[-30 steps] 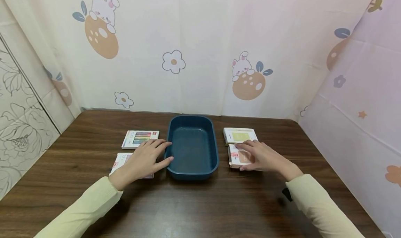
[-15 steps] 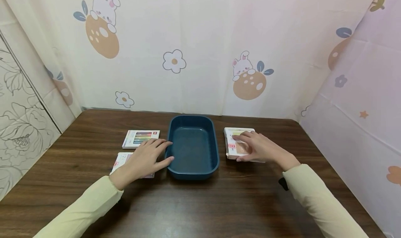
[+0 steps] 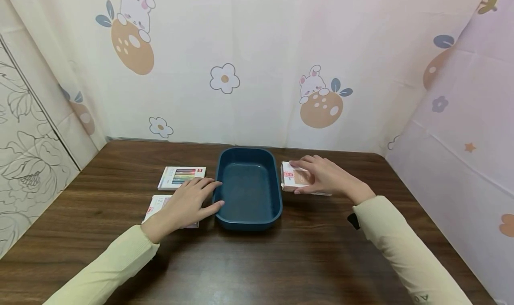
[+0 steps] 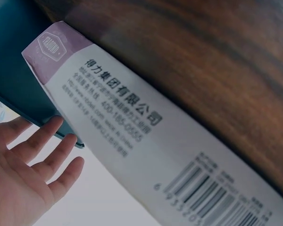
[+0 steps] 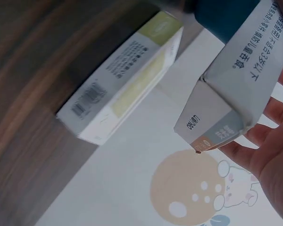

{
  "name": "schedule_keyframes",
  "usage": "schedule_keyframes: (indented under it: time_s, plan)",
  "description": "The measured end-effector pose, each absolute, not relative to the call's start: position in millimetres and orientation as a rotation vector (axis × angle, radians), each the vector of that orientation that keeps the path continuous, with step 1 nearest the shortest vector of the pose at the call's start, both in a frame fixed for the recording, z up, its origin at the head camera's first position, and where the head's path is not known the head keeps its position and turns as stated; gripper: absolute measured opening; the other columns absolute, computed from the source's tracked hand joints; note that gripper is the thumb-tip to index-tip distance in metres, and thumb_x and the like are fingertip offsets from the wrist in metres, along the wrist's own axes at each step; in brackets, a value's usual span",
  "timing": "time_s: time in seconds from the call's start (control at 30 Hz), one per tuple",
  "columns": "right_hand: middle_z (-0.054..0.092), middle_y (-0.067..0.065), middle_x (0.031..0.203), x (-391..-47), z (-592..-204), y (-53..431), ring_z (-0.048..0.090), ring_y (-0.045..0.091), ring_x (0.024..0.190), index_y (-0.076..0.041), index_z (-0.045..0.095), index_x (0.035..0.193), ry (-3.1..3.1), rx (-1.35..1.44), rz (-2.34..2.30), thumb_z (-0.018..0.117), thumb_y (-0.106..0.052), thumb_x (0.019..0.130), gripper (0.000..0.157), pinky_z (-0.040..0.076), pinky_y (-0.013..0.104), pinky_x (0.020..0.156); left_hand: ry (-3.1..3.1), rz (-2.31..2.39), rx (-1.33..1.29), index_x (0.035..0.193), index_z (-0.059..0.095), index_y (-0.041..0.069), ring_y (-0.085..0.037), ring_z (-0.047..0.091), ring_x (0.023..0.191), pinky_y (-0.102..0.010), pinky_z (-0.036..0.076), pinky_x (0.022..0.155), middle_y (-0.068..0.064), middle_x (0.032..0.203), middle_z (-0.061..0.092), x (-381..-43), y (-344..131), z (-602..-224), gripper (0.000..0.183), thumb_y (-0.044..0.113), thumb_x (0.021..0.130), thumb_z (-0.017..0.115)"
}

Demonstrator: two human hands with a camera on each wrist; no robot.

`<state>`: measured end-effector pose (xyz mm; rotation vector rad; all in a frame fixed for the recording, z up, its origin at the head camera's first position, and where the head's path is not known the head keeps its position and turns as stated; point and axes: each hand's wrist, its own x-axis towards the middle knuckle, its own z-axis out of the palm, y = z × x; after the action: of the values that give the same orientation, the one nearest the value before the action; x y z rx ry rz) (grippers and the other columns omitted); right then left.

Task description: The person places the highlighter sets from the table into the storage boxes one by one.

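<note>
My right hand (image 3: 329, 175) grips a white cardboard box (image 3: 287, 178) with a brown panel, thumb on the near side and fingers over the top. In the right wrist view this box is lifted and tilted, apart from a second white box (image 5: 127, 80) with a yellow-green panel, which lies on the table. The lifted box hides that one in the head view. My left hand (image 3: 188, 204) has its fingers spread at the left rim of a dark blue rectangular tub (image 3: 246, 226), its fingertips just over the edge. Beneath this hand lies a white box with a purple end (image 4: 118, 122).
Left of the tub, a flat white pack (image 3: 164, 180) shows a row of coloured sticks through its front. The dark wooden table (image 3: 257, 269) reaches back to a patterned curtain (image 3: 261, 104), and another curtain (image 3: 453, 171) hangs along the right side.
My right hand has raised the brown-panelled box off the table and moved it away from me and slightly left, over the green-panelled one. My left hand has stayed at the tub's rim.
</note>
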<state>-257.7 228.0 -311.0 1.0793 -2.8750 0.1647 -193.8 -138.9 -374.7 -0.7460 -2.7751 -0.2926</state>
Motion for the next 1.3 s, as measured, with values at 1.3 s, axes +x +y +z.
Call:
schedule_keyframes:
  time_s: [1.3]
  plan:
    - [0.054, 0.009, 0.121, -304.7, -301.6, 117.3, 0.049, 0.022, 0.094, -0.020, 0.044, 0.136, -2.927, 1.163, 0.050, 0.064, -0.060, 0.073, 0.077, 0.045, 0.037, 0.081, -2.802, -0.279, -0.738, 0.128, 0.053, 0.017, -0.028, 0.050, 0.117, -0.052, 0.035, 0.099, -0.006, 0.127, 0.054, -194.1, -137.7, -373.9, 0.058, 0.057, 0.086, 0.048]
